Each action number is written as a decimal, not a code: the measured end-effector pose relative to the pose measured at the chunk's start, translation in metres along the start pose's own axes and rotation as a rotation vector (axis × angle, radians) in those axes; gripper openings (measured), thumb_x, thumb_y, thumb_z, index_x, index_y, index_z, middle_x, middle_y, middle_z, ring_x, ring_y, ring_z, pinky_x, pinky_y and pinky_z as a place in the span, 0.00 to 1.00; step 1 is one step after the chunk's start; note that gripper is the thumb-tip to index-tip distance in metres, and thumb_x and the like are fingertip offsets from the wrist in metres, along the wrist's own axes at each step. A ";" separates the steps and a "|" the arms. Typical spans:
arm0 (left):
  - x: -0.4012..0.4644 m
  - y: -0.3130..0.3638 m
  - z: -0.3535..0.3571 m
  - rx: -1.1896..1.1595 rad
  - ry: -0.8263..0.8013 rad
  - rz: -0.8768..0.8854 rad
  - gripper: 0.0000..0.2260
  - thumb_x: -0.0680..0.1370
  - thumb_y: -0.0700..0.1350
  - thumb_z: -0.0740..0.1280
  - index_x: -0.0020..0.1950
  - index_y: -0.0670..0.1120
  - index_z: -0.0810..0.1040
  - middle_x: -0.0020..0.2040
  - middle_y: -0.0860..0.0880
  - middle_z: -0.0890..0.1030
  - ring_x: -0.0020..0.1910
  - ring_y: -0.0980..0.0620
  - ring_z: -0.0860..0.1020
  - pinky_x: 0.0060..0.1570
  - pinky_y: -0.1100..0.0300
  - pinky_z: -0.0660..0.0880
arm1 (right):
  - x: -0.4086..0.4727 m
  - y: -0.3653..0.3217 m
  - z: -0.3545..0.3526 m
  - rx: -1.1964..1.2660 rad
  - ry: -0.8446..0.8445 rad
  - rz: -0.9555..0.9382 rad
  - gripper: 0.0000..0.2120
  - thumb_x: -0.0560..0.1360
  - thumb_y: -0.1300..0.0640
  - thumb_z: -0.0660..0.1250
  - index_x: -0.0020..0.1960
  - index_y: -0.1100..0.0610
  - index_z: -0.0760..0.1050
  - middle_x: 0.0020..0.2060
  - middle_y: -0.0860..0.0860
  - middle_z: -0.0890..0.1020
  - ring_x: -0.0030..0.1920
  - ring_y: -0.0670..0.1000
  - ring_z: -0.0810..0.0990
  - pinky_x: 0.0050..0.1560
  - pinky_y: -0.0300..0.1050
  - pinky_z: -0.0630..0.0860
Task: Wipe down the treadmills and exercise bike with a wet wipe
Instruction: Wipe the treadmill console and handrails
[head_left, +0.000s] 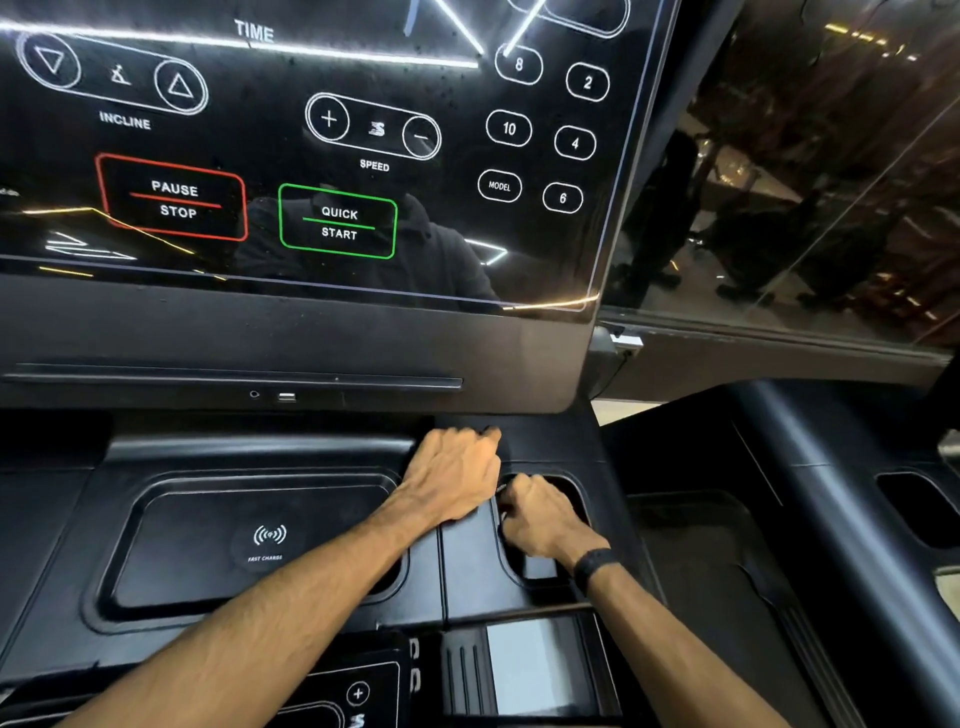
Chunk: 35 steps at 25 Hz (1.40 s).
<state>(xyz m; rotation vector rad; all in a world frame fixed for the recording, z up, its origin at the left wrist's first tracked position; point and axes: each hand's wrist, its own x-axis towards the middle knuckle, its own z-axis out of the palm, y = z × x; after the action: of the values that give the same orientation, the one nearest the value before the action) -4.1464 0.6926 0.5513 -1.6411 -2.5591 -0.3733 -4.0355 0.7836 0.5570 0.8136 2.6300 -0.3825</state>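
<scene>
No wet wipe can be made out. The right hand (540, 514) is curled inside the cup holder (571, 493) of the treadmill console (260, 545); whether a wipe is pinched cannot be told. The left hand (457, 478) rests knuckles-up just beside it. A wipe would likely be light, limp and slippery, best bunched under the fingers (511, 493). The console's long axis runs left to right.

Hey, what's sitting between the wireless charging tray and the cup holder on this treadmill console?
In the head view, the left hand rests on the ridge between the charging tray and the cup holder.
</scene>
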 end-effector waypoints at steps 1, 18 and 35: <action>0.000 0.000 -0.001 -0.001 -0.001 -0.003 0.11 0.81 0.44 0.55 0.58 0.44 0.74 0.47 0.42 0.83 0.46 0.40 0.81 0.39 0.53 0.63 | -0.001 0.002 -0.001 -0.001 0.003 -0.002 0.08 0.75 0.59 0.63 0.50 0.58 0.79 0.56 0.59 0.81 0.59 0.62 0.77 0.52 0.47 0.73; -0.001 -0.003 0.002 -0.038 0.015 0.013 0.08 0.80 0.43 0.55 0.52 0.45 0.73 0.44 0.42 0.84 0.42 0.40 0.82 0.37 0.53 0.65 | -0.024 0.024 0.017 0.023 0.380 0.090 0.18 0.74 0.60 0.64 0.60 0.45 0.80 0.52 0.50 0.85 0.55 0.54 0.81 0.52 0.45 0.73; -0.002 -0.004 0.003 -0.144 0.196 -0.058 0.08 0.74 0.45 0.53 0.35 0.47 0.67 0.28 0.44 0.78 0.27 0.37 0.76 0.27 0.54 0.66 | 0.008 0.028 0.022 0.332 0.415 -0.002 0.34 0.80 0.47 0.39 0.80 0.67 0.51 0.80 0.63 0.52 0.81 0.59 0.46 0.79 0.46 0.42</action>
<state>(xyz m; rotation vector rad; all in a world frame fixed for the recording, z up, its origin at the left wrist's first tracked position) -4.1488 0.6903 0.5478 -1.4909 -2.4883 -0.7008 -4.0195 0.8020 0.5295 1.0950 2.9931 -0.7363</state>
